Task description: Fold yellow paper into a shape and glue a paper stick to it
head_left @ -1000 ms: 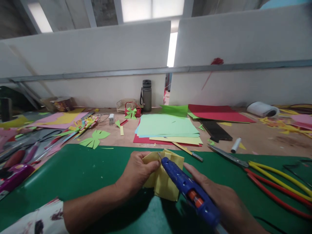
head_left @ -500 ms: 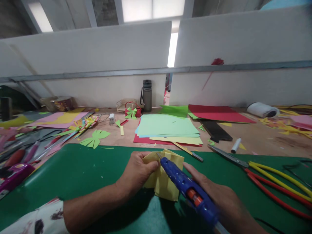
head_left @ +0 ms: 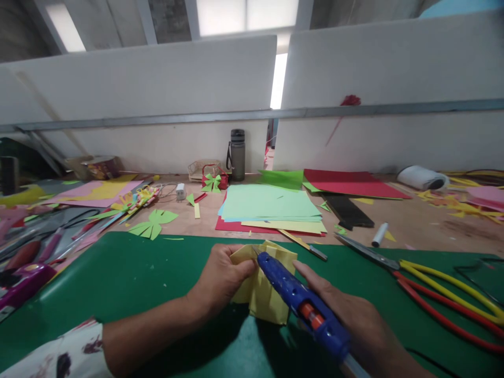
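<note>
My left hand pinches a folded piece of yellow paper on the green cutting mat, thumb and fingers closed on its left edge. My right hand grips a blue glue gun with an orange trigger. The gun's metal nozzle touches the top of the yellow paper, close to my left thumb. The paper stands slightly lifted from the mat.
A stack of light green, yellow and red sheets lies beyond the mat. Scissors with yellow and red handles rest at right. A dark water bottle stands at the back wall. Green paper bows, pens and scraps crowd the left side.
The glue gun has shifted very slightly left and up along the yellow paper. Both hands otherwise hold the same places.
</note>
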`<state>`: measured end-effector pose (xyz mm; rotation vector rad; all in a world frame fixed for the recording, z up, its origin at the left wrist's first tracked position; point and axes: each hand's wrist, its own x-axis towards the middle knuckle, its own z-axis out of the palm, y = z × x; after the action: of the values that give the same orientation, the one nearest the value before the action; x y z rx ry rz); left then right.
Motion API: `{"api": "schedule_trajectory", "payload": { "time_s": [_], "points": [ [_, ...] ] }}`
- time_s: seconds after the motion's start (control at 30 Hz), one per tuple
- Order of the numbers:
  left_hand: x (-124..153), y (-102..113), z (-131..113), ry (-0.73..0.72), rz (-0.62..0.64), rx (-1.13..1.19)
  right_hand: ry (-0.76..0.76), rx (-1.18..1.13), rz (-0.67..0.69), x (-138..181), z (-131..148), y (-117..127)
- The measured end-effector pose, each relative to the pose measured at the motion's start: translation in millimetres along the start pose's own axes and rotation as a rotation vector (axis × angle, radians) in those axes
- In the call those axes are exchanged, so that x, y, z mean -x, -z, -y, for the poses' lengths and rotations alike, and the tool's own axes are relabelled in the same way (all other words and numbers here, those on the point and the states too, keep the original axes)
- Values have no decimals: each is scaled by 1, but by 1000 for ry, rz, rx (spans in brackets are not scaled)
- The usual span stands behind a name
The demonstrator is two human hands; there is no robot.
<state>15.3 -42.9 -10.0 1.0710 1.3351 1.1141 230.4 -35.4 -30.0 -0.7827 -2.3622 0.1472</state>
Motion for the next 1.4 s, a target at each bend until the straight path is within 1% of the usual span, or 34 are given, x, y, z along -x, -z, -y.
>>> {"api": "schedule_trajectory", "payload": {
  "time_s": [0.1,0.27,0.37,0.63,0.8,0.97,1.03,1.1,1.13,1.23,1.27,1.33,1.4],
  "points": [
    [-1,1,1,4,4,2,-7,8,-29,1,0,1],
    [0,0,1,18,-4,-10,-3,-18,-37,2,0,-1],
    [1,0,0,13,-4,-24,-26,-29,-43,2,0,-3],
    [0,0,-1,21,-16,-29,-57,-25,48,7,-5,-3],
    [0,1,0,26,-17,-33,3,-21,69,5,-7,-1],
    [-1,3,2,51,-6,12,19,-38,77,7,-8,-4],
    [-1,5,2,60,-20,49,74,-22,57,7,-9,-2],
    [-2,9,0,53,-34,100,122,37,-4,5,-11,3],
    [-2,12,-2,42,-49,119,124,95,-59,2,-13,8],
    [-5,25,-10,15,-165,117,109,344,-215,-9,-22,24],
    [-6,29,-12,8,-213,115,125,428,-218,-13,-26,29],
    [-9,36,-16,-12,-257,143,149,595,-191,-17,-34,32],
    [-10,40,-17,-20,-263,172,163,775,-65,-16,-39,27]
  ]
}}
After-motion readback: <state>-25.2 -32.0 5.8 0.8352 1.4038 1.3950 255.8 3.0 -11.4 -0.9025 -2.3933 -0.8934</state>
